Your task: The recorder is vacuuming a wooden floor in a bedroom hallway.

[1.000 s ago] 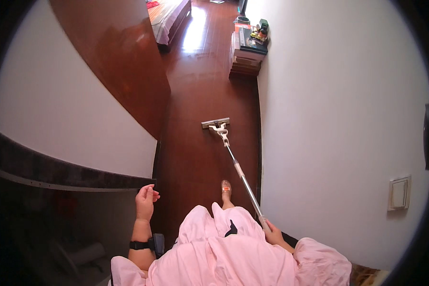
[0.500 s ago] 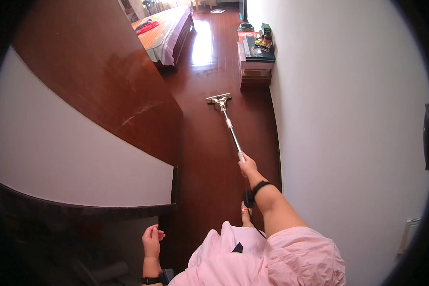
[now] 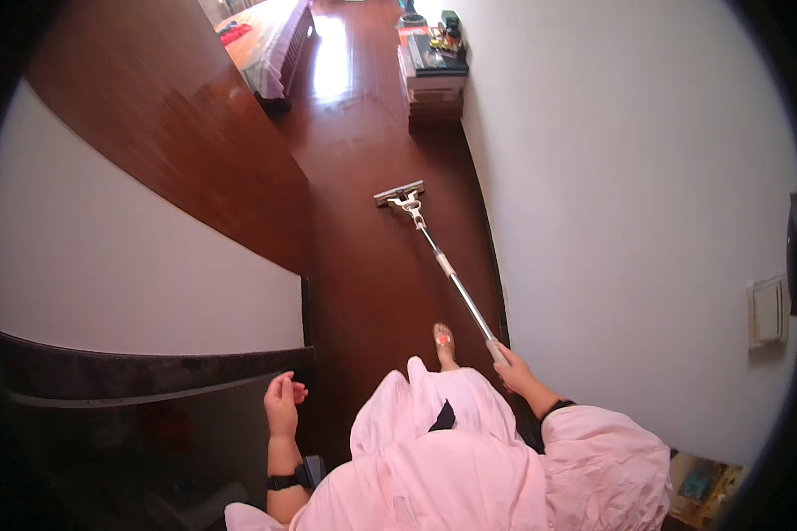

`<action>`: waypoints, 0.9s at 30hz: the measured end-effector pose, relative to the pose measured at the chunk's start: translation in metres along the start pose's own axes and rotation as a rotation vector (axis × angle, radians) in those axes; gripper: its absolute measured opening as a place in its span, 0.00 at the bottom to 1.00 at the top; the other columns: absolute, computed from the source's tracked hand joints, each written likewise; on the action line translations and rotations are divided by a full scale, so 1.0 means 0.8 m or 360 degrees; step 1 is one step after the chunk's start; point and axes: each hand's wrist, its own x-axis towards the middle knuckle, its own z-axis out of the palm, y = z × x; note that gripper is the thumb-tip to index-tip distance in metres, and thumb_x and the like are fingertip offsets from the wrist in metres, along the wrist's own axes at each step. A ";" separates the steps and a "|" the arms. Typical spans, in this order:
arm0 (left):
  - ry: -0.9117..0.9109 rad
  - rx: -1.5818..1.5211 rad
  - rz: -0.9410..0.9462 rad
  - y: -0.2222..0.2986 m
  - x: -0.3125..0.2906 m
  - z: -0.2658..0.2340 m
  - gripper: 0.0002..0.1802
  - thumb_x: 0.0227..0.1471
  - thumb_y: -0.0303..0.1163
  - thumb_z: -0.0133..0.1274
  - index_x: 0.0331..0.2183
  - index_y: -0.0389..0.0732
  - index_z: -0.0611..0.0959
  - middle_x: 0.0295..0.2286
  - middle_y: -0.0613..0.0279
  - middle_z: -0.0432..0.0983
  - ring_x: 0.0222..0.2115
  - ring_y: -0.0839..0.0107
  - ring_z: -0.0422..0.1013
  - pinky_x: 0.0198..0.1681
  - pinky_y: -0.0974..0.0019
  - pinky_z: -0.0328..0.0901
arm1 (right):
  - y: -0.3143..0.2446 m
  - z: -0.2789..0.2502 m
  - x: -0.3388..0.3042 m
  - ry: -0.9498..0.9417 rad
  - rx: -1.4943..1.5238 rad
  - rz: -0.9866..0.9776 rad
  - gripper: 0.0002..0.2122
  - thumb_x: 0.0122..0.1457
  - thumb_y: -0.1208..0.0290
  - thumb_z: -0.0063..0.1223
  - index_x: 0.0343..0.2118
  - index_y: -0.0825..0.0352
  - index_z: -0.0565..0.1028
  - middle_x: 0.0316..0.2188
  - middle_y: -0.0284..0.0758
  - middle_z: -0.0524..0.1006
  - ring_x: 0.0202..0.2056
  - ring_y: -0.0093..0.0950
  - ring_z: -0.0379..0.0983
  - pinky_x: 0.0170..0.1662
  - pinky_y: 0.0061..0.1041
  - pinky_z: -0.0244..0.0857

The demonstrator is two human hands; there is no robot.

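My right hand (image 3: 514,370) is wrapped round the handle end of a flat mop (image 3: 465,296) with a silver pole and pale joint. Out ahead, the wide flat mop head (image 3: 399,194) rests on the dark red-brown wooden floor (image 3: 390,274), slightly tilted to the left. My left hand (image 3: 282,405) hangs in the air at lower left, near the end of a dark ledge (image 3: 168,370). Its fingers are loosely bent and a little apart, with nothing in them.
A white wall (image 3: 611,221) with a light switch (image 3: 767,311) runs along the right. Stacked boxes (image 3: 434,93) carrying small items stand against it. At far left is a bed (image 3: 270,44), beyond a brown wooden door (image 3: 177,133). My foot (image 3: 444,341) is on the floor.
My right hand has drawn back toward my body and to the right, pulling the mop with it. The boxes and bed have shifted up and left in view. My left hand stays loosely bent.
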 end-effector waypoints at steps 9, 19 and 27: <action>-0.0188 0.0001 0.0043 0.031 0.019 -0.011 0.15 0.58 0.37 0.43 0.40 0.37 0.75 0.25 0.64 0.74 0.25 0.76 0.71 0.29 0.75 0.66 | 0.037 -0.004 -0.185 0.0172 -0.0366 -0.0053 0.26 0.50 0.69 0.54 0.54 0.58 0.65 0.41 0.46 0.75 0.39 0.35 0.75 0.42 0.28 0.66; -0.0114 0.0156 -0.0190 -0.008 0.034 -0.018 0.15 0.59 0.37 0.43 0.40 0.36 0.75 0.25 0.64 0.74 0.25 0.76 0.71 0.29 0.76 0.66 | -0.016 0.064 0.071 0.0156 -0.0192 -0.0229 0.26 0.49 0.72 0.50 0.55 0.56 0.65 0.32 0.42 0.76 0.29 0.29 0.73 0.34 0.28 0.66; 0.0027 0.0159 -0.0367 0.093 0.078 0.014 0.15 0.59 0.36 0.42 0.40 0.36 0.75 0.25 0.64 0.74 0.25 0.77 0.71 0.29 0.76 0.66 | -0.298 0.085 0.293 -0.0088 -0.0072 0.0230 0.28 0.50 0.72 0.48 0.56 0.43 0.62 0.19 0.35 0.71 0.13 0.26 0.66 0.15 0.29 0.61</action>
